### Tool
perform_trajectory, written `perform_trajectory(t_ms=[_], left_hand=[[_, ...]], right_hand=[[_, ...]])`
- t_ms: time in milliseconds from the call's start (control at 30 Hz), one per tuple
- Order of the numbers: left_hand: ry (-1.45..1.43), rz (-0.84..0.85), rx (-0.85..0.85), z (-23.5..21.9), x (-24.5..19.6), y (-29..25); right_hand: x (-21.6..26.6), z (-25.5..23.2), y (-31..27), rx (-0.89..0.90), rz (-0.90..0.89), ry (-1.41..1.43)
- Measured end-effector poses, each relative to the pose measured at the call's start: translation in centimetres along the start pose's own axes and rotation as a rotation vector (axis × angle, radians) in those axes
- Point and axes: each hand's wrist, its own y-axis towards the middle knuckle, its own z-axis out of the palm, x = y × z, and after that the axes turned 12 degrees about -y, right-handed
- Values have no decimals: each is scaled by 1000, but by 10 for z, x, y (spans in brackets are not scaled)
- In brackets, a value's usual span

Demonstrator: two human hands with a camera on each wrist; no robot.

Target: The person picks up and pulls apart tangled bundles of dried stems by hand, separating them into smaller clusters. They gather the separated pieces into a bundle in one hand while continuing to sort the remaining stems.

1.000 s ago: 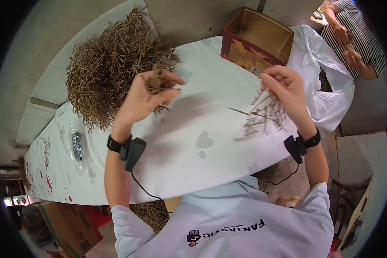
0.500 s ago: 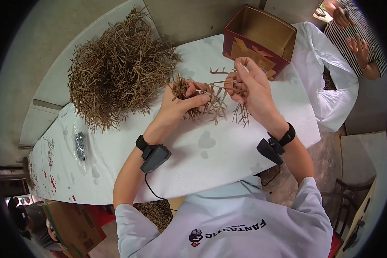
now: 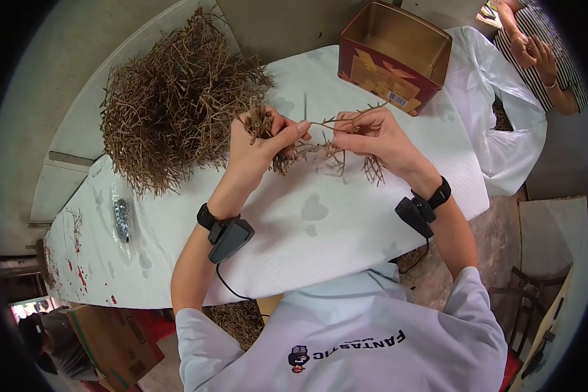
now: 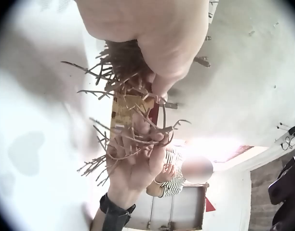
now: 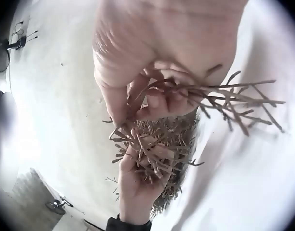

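Above the white-covered table (image 3: 320, 228), the person holds both hands up close together, just over the cloth. Their left hand (image 3: 258, 147) is curled round a small bunch of dry brown twigs (image 3: 262, 124), thumb pressed across the front, with the cut ends sticking up out of the fist. Their right hand (image 3: 372, 137) pinches a branching twig (image 3: 326, 140) between thumb and fingertips; that twig runs sideways between the two hands, its far end reaching the left thumb, and its thin side shoots hang down toward the table without clearly touching it. From the left wrist view the bunch (image 4: 123, 67) fans out below the left hand's fingers (image 4: 171, 43), and the right hand (image 4: 133, 163) shows beyond it with twigs laced across its palm. From the right wrist view the right hand's fingers (image 5: 152, 96) close on several stems (image 5: 234, 101) that spread out to the right, while the left hand (image 5: 138, 178) sits further off, full of twigs.

To the person's left, a big loose heap of the same twigs (image 3: 176, 104) lies on the table's far end, just beside the left hand. A red and gold tin box (image 3: 395, 55) stands open beyond the right hand, near the table edge. A small silvery bundle (image 3: 119, 219) lies on the cloth well apart, by the left elbow. Another person in a striped top (image 3: 542, 46) sits past the table's right end.
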Motion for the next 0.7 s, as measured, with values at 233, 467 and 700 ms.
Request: perform_trajectory(t_ms=[233, 467, 700], left_hand=[[210, 226, -238, -5, -8, 1], [301, 211, 121, 4, -20, -8], [-183, -63, 86, 10, -9, -14]], right_hand=[[-1, 7, -2, -30, 154, 198], [1, 14, -1, -115, 150, 316], [5, 23, -3, -213, 122, 160]])
